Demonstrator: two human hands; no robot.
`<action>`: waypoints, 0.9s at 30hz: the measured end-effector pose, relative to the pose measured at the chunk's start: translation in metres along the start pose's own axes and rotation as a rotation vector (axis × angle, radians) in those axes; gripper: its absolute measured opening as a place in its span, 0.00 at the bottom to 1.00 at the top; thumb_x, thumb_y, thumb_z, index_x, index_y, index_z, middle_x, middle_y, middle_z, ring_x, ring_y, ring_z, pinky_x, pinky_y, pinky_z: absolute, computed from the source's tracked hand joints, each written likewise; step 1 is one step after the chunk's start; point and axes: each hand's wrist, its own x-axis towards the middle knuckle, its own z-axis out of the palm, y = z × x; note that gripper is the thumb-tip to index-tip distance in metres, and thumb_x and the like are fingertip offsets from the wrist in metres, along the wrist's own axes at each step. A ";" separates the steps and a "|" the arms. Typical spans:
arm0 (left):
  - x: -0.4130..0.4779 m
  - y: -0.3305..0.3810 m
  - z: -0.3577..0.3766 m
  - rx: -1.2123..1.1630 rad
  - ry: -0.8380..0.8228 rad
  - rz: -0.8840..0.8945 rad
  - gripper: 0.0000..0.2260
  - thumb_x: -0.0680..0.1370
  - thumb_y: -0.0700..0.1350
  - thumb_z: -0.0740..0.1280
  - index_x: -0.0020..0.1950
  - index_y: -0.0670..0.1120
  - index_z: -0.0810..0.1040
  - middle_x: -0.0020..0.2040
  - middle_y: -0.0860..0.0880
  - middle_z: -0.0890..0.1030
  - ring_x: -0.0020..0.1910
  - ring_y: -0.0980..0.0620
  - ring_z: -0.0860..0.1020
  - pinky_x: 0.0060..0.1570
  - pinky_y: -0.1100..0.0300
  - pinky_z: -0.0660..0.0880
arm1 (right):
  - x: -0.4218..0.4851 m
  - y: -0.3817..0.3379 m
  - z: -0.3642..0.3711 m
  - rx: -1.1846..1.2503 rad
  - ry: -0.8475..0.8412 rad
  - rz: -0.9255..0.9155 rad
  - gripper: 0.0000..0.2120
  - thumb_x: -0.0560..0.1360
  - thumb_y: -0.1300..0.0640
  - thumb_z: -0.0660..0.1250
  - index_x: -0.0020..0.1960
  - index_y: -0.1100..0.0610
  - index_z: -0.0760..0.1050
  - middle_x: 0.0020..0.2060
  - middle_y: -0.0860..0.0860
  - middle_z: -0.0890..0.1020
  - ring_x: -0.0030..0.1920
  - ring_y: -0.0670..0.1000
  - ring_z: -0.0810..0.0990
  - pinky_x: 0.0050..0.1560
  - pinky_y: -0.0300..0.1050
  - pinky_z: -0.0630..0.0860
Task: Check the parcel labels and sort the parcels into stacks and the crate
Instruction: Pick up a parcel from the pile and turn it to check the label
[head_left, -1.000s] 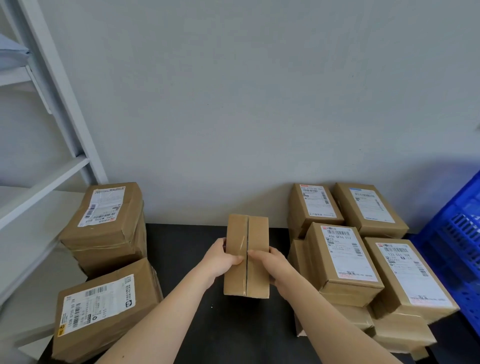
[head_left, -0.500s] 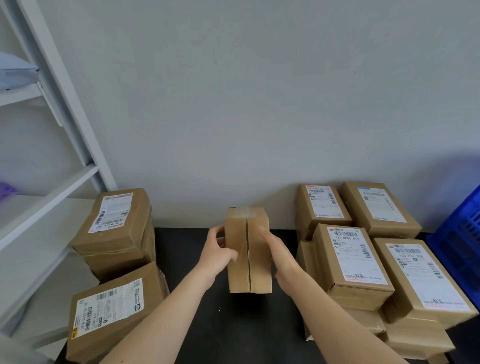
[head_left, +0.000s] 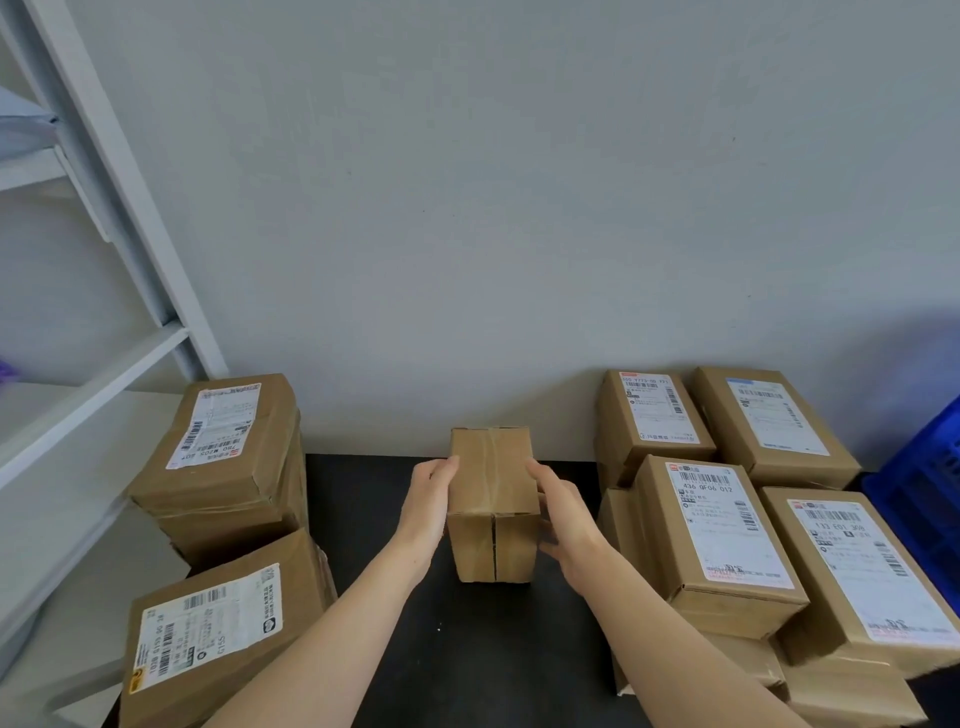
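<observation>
- At the far left, a white shelving rack stands against the grey wall.
- Just right of it, a back-left stack of brown parcels sits at the rear of the black tabletop, with its top label facing up.
- In front of that stack lies a front-left parcel, tilted, with its label also facing up.
- The left hand grips the left side of the small cardboard parcel, fingers curled on its edge.
- That parcel stands on end at the middle of the table, between both hands, with its taped seam facing the camera. Whether it rests on the surface or is held just above it, I cannot tell.
- The right hand clasps the parcel's right side, thumb on the upper face.
- Farther right, the right-hand stacks of labelled parcels stand close together.
- At the right edge is a blue crate, just beside those stacks.
</observation>
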 end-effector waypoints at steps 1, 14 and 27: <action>0.003 0.000 0.001 0.054 0.012 0.012 0.16 0.81 0.56 0.58 0.64 0.51 0.67 0.61 0.50 0.73 0.58 0.52 0.72 0.60 0.50 0.72 | -0.001 0.000 0.000 -0.017 0.011 -0.001 0.28 0.76 0.41 0.64 0.70 0.52 0.61 0.62 0.50 0.70 0.62 0.54 0.70 0.64 0.55 0.68; 0.028 0.005 0.005 0.438 0.043 0.119 0.27 0.75 0.59 0.66 0.70 0.49 0.64 0.62 0.49 0.72 0.57 0.51 0.73 0.54 0.56 0.74 | 0.007 -0.017 0.015 -0.310 0.048 -0.117 0.30 0.78 0.45 0.63 0.75 0.52 0.56 0.64 0.52 0.72 0.59 0.51 0.74 0.55 0.46 0.72; 0.035 0.011 0.005 0.140 -0.137 0.082 0.31 0.78 0.47 0.66 0.77 0.53 0.54 0.69 0.51 0.67 0.62 0.52 0.70 0.55 0.58 0.69 | 0.016 -0.022 0.021 -0.345 0.037 -0.036 0.29 0.78 0.47 0.62 0.75 0.53 0.57 0.63 0.52 0.73 0.60 0.53 0.74 0.59 0.48 0.73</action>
